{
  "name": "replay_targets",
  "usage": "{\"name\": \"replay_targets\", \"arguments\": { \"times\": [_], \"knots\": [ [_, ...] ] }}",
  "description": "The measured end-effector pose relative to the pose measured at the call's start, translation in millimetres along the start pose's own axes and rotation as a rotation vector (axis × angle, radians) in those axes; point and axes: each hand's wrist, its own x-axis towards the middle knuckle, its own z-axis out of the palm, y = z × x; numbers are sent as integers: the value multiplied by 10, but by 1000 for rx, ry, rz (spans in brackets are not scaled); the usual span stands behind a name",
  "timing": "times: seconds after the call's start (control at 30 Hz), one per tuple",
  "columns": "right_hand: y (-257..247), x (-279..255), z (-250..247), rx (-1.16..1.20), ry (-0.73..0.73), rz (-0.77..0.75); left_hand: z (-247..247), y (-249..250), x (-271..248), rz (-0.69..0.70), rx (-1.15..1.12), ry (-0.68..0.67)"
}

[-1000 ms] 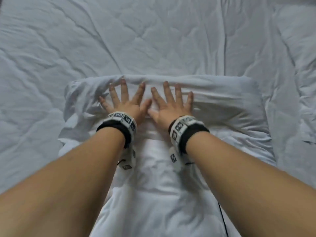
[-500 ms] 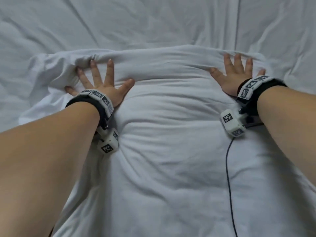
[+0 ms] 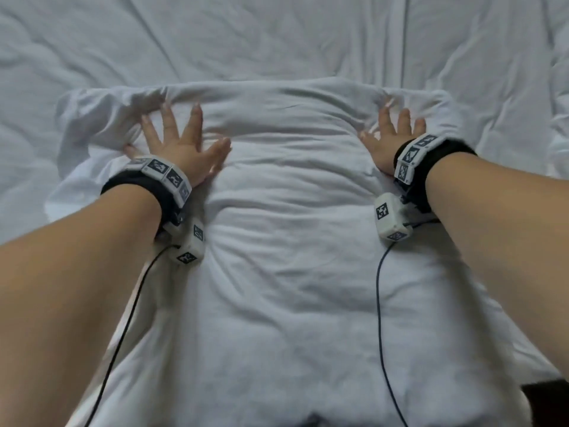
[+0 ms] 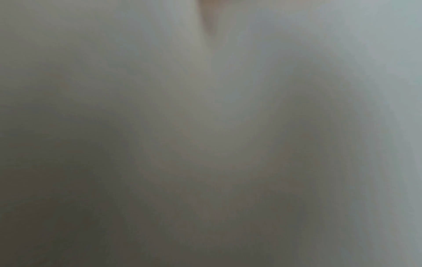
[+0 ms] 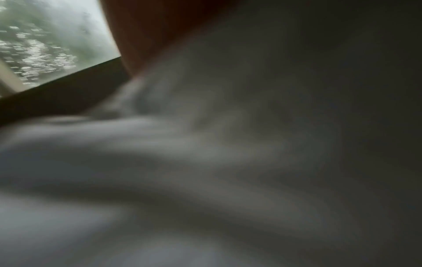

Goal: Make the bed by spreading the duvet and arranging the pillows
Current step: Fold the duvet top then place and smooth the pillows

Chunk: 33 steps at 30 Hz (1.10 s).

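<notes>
Both hands (image 3: 181,149) still flat, wide apart on pillow (image 3: 289,229)

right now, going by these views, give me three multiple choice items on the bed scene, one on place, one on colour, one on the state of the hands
1. Where do the two hands rest?
A. side by side at the middle of the pillow
B. apart, near the pillow's far corners
C. off the pillow, on the duvet

2. What colour is the pillow?
A. white
B. dark blue
C. red

3. How are the hands?
A. both fists clenched
B. both flat with fingers spread, pressing the fabric
C. one lifted clear of the bed

Answers:
1. B: the left hand and the right hand lie far apart, near the far corners of the pillow.
2. A: the pillow is white, like the duvet beyond it.
3. B: in the head view the fingers of both hands are straight and splayed on the pillow.
</notes>
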Motion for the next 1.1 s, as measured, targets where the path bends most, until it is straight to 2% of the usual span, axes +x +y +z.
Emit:
{"name": "replay_targets", "arguments": {
  "times": [0.1,0.17,0.23,0.27,0.4,0.5,0.57,0.7,0.8,0.87,0.97,1.1],
  "knots": [
    [-475,-593,55,-29,-23,-116,92,320,-569,126,1,73],
    [-874,-1093,241,-57,-39,-278,296,673,-970,259,1,50],
    [-976,-1406,468,-170,-51,-408,531,739,-1174,227,9,19],
    [-809,-1378,550,-198,-40,-426,604,625,-1189,174,38,13],
    [331,-1149,510,-172,57,-227,648,-119,-1167,66,152,35],
    [1244,-976,508,-148,-13,-45,685,-348,-1288,10,160,63],
    [1590,-996,580,-83,-20,-9,747,-492,-1448,-62,157,84],
    [1542,-1395,691,24,32,64,869,-931,-1939,-317,46,76],
    [1452,-1665,852,103,44,42,1038,-1184,-2383,-514,-278,104],
    [1484,-1893,1024,158,36,78,1189,-1272,-2613,-569,-386,117],
    [1599,-2142,1381,166,47,111,1356,-1317,-2814,-582,-421,168],
    [1557,-2465,1672,330,163,206,1457,-1522,-2845,-634,-475,190]
  ]
}}
